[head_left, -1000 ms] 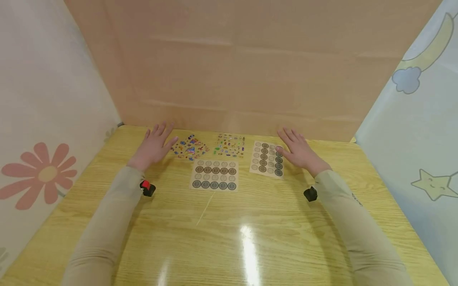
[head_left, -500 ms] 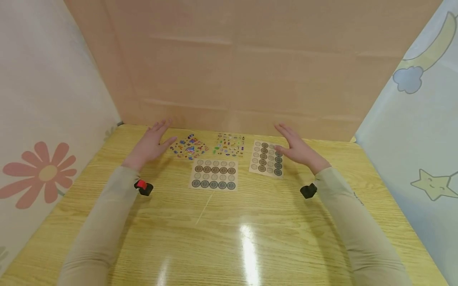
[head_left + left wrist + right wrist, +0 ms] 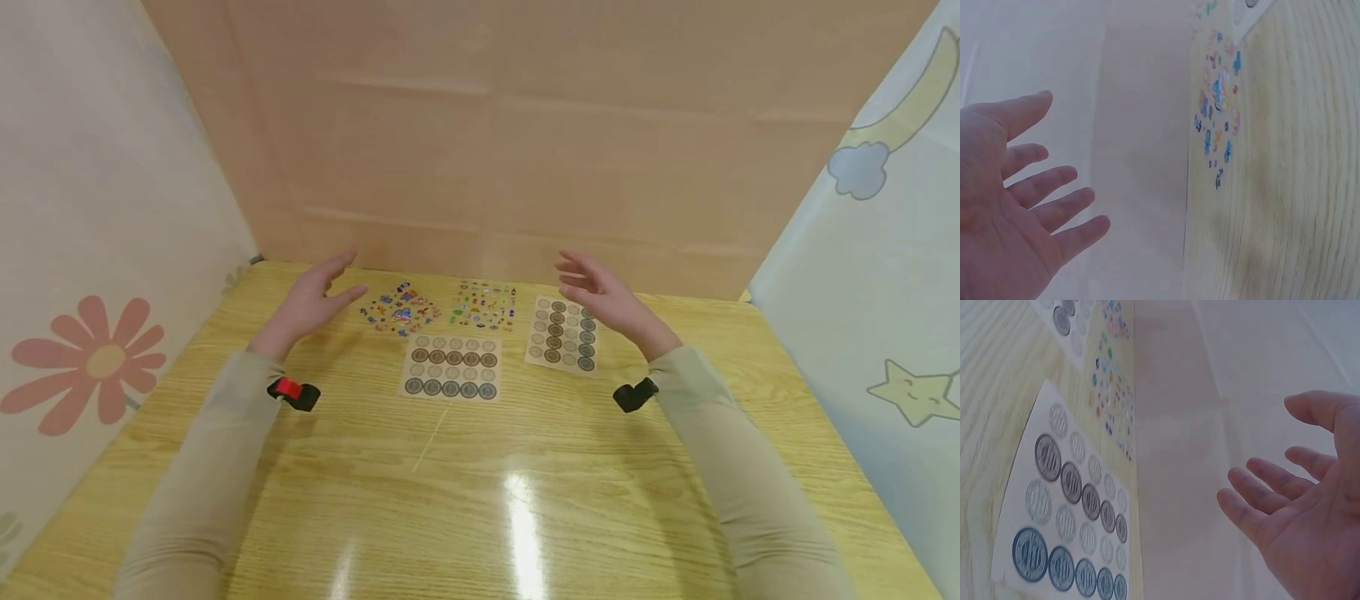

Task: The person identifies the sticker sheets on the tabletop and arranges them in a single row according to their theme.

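My left hand [image 3: 311, 298] hovers over the back left of the table, palm turned inward and fingers loosely extended, holding nothing. Just right of it lies a clear sheet of colourful stickers [image 3: 402, 315]. My right hand [image 3: 606, 293] is held above the table at the back right, also holding nothing, its fingers relaxed in the right wrist view. Below it lies a sheet of round stickers [image 3: 553, 342], its upper right corner partly hidden by the hand. A second sheet of round stickers [image 3: 452, 367] lies front centre, and another clear sheet with small colourful stickers [image 3: 483, 305] behind it.
The wooden table [image 3: 480, 467] meets a tan covered panel [image 3: 480, 167] along its back edge. A flower-printed wall covering [image 3: 105, 362] stands at the left, and one with a moon and star [image 3: 911, 392] at the right.
Both hands have lifted and turned from palms down with spread fingers to palms facing inward. The right hand has shifted slightly left. All sheets stay in place.
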A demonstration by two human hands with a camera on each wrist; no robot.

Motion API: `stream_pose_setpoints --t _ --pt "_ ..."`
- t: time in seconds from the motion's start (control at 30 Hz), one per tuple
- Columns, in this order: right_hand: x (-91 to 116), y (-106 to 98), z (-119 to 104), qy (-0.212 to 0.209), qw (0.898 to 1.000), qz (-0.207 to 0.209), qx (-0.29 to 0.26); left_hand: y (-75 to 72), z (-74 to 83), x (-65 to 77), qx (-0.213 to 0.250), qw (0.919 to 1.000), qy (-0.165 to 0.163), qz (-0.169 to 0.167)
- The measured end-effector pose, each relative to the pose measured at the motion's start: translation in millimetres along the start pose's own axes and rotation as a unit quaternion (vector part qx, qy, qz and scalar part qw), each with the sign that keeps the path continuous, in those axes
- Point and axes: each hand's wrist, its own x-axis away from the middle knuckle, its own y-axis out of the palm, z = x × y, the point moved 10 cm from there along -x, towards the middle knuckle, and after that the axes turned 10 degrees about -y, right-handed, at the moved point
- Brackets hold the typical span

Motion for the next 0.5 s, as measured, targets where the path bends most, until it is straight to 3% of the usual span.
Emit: stream_pose_setpoints --t 0.3,0.5 --pt "-14.6 10.7 -10.5 0.001 0.999 0.006 -0.051 -8.6 -6.3 5.4 0.133 0.9904 -0.035 -0.009" --pt "-29.0 28.7 -12.9 0.027 0.996 0.007 -0.088 -14.3 -13.5 8.4 0.184 0.9808 -0.063 -0.006"
